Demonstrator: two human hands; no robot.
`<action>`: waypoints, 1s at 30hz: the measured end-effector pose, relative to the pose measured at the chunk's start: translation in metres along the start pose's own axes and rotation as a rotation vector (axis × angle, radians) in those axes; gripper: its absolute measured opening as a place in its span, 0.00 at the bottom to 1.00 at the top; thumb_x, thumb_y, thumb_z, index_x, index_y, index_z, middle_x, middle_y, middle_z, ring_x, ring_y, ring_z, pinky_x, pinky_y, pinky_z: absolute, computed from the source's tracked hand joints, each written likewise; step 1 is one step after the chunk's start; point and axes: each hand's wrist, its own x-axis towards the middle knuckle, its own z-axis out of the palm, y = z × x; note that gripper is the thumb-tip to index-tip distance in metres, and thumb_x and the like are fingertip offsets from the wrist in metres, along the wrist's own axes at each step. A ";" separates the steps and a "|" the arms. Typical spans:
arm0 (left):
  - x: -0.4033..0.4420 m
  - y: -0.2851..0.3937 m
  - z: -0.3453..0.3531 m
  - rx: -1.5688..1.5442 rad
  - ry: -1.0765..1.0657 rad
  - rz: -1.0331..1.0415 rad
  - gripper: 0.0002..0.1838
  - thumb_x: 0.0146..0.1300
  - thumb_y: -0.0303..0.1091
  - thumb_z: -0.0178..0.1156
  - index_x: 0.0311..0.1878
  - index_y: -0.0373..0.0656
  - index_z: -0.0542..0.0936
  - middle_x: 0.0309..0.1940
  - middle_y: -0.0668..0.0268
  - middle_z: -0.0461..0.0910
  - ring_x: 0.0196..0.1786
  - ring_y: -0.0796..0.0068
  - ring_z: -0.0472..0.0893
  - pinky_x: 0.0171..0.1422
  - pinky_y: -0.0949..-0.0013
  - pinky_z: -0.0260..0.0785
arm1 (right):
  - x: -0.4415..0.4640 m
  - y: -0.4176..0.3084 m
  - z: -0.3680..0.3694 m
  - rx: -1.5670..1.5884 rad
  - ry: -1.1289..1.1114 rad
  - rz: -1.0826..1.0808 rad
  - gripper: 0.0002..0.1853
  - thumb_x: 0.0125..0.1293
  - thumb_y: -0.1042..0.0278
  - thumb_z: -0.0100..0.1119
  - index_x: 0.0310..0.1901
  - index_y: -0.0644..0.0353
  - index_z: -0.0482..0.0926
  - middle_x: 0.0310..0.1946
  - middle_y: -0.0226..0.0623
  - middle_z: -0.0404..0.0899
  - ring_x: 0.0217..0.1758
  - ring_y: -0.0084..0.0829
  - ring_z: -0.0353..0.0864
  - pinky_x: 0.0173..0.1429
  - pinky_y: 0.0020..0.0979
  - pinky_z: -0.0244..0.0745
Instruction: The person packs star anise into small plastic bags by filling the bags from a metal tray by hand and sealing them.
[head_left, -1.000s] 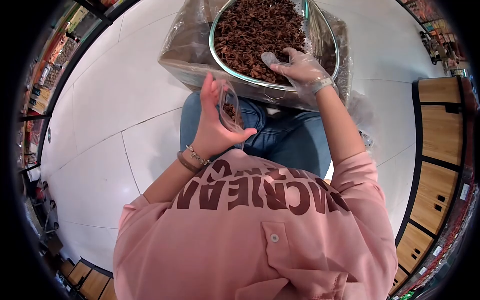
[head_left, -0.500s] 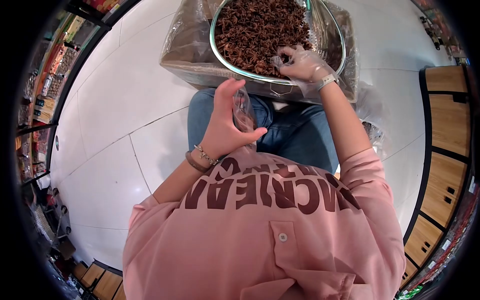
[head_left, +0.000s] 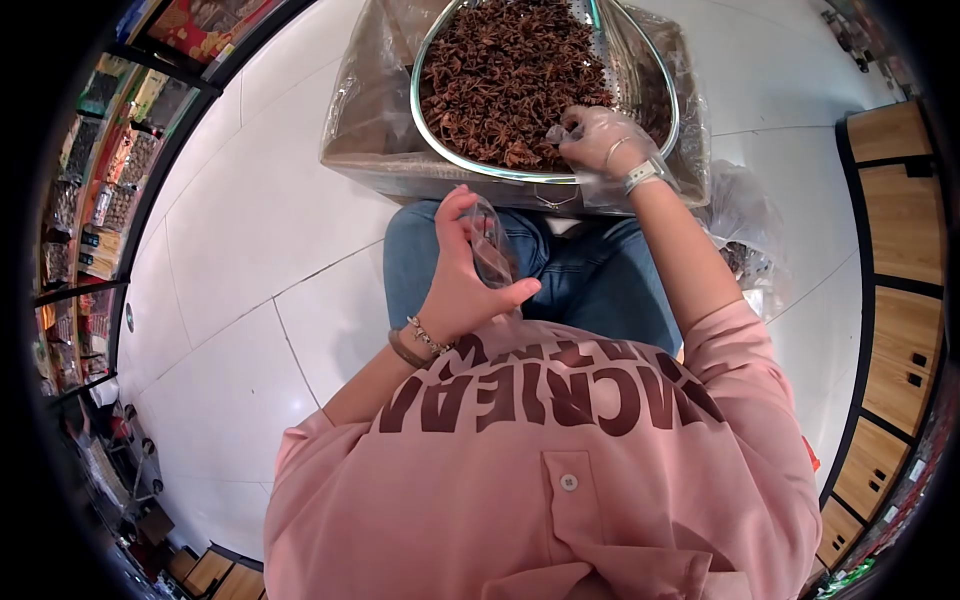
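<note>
Brown star anise fills much of a metal-rimmed oval basket in front of me. At its near right side is my right hand, in a thin clear plastic glove. Its thumb and fingers are curled together in a pinch at the edge of the heap, with something dark between them that looks like star anise. My left hand is lower, above my lap, curved in a C round a clear plastic bag. The bag's far side and what it contains are hard to make out.
The basket rests on a cardboard box lined with clear plastic. Another clear plastic bag with dark contents stands on the floor to the right. Wooden cabinets line the right; shelves of packaged goods line the left.
The whole view has shifted slightly. My right hand stays pinched at the heap's near right edge, its wrist turned a little. My left hand keeps its curve round the clear plastic bag.
</note>
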 end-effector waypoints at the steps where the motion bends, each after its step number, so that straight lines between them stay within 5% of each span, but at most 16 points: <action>1: 0.000 0.001 0.000 -0.016 -0.001 -0.028 0.57 0.38 0.37 0.77 0.68 0.45 0.48 0.60 0.61 0.55 0.57 0.66 0.65 0.65 0.62 0.61 | -0.001 0.001 -0.001 0.048 0.014 0.025 0.21 0.58 0.48 0.58 0.48 0.50 0.80 0.48 0.41 0.81 0.52 0.40 0.79 0.60 0.35 0.72; 5: 0.000 0.010 -0.002 -0.056 -0.012 -0.136 0.57 0.40 0.38 0.76 0.69 0.45 0.47 0.65 0.60 0.51 0.64 0.63 0.61 0.69 0.57 0.56 | 0.029 0.035 0.018 0.387 0.046 -0.026 0.13 0.58 0.56 0.60 0.41 0.53 0.82 0.42 0.38 0.84 0.44 0.32 0.83 0.54 0.27 0.75; 6: 0.001 0.013 -0.002 -0.059 -0.018 -0.159 0.57 0.40 0.38 0.75 0.69 0.45 0.47 0.68 0.60 0.49 0.67 0.61 0.59 0.71 0.54 0.54 | 0.025 0.036 0.021 0.692 0.155 -0.113 0.09 0.56 0.62 0.61 0.37 0.56 0.81 0.39 0.35 0.85 0.40 0.24 0.82 0.49 0.24 0.75; 9: 0.008 0.018 -0.001 -0.013 0.026 -0.113 0.58 0.40 0.40 0.77 0.69 0.45 0.47 0.66 0.58 0.53 0.65 0.61 0.62 0.68 0.55 0.59 | 0.014 0.034 0.002 0.666 0.231 -0.097 0.10 0.56 0.63 0.63 0.37 0.58 0.82 0.38 0.32 0.85 0.39 0.20 0.81 0.46 0.23 0.74; 12: 0.022 0.012 -0.003 0.107 0.127 0.148 0.59 0.37 0.36 0.79 0.68 0.40 0.47 0.59 0.54 0.60 0.60 0.64 0.65 0.64 0.61 0.63 | 0.014 0.040 -0.007 0.843 0.284 -0.016 0.14 0.54 0.60 0.65 0.41 0.56 0.83 0.41 0.30 0.83 0.44 0.20 0.78 0.50 0.21 0.71; 18: 0.057 0.040 -0.010 0.273 0.186 0.239 0.60 0.35 0.39 0.80 0.69 0.37 0.50 0.59 0.52 0.64 0.56 0.63 0.71 0.57 0.63 0.70 | -0.023 0.003 -0.050 1.555 0.269 -0.188 0.15 0.63 0.67 0.58 0.51 0.56 0.79 0.48 0.29 0.76 0.50 0.23 0.75 0.52 0.29 0.74; 21: 0.084 0.063 -0.009 0.242 0.128 0.107 0.60 0.35 0.42 0.80 0.69 0.37 0.52 0.55 0.52 0.68 0.52 0.62 0.75 0.57 0.63 0.69 | -0.006 0.002 -0.068 1.480 0.049 -0.597 0.28 0.67 0.59 0.53 0.64 0.66 0.63 0.60 0.43 0.70 0.61 0.37 0.69 0.68 0.38 0.64; 24: 0.110 0.063 -0.003 0.481 0.092 0.168 0.63 0.35 0.48 0.79 0.70 0.38 0.50 0.54 0.50 0.70 0.53 0.56 0.76 0.57 0.59 0.68 | -0.024 -0.016 -0.095 0.577 0.665 -1.139 0.22 0.65 0.61 0.53 0.56 0.68 0.71 0.56 0.42 0.74 0.60 0.36 0.71 0.67 0.36 0.66; 27: 0.126 0.068 0.009 0.613 0.087 0.182 0.64 0.36 0.53 0.77 0.71 0.38 0.48 0.57 0.50 0.68 0.58 0.54 0.72 0.60 0.53 0.64 | -0.028 -0.032 -0.077 1.212 0.386 -1.066 0.15 0.67 0.63 0.51 0.49 0.64 0.77 0.47 0.40 0.78 0.52 0.33 0.77 0.56 0.33 0.73; 29: 0.131 0.070 0.016 0.678 0.130 0.182 0.64 0.36 0.53 0.76 0.72 0.37 0.48 0.59 0.51 0.67 0.60 0.55 0.71 0.60 0.52 0.63 | -0.038 -0.031 -0.084 1.358 0.085 -0.736 0.14 0.65 0.68 0.56 0.51 0.57 0.79 0.49 0.28 0.76 0.53 0.23 0.74 0.52 0.28 0.75; 30: 0.133 0.067 0.016 0.670 0.123 0.180 0.65 0.36 0.54 0.76 0.72 0.38 0.47 0.59 0.52 0.67 0.60 0.56 0.70 0.60 0.51 0.62 | -0.039 -0.032 -0.078 1.039 0.351 -0.908 0.13 0.66 0.69 0.54 0.50 0.59 0.79 0.50 0.28 0.75 0.54 0.22 0.74 0.52 0.26 0.75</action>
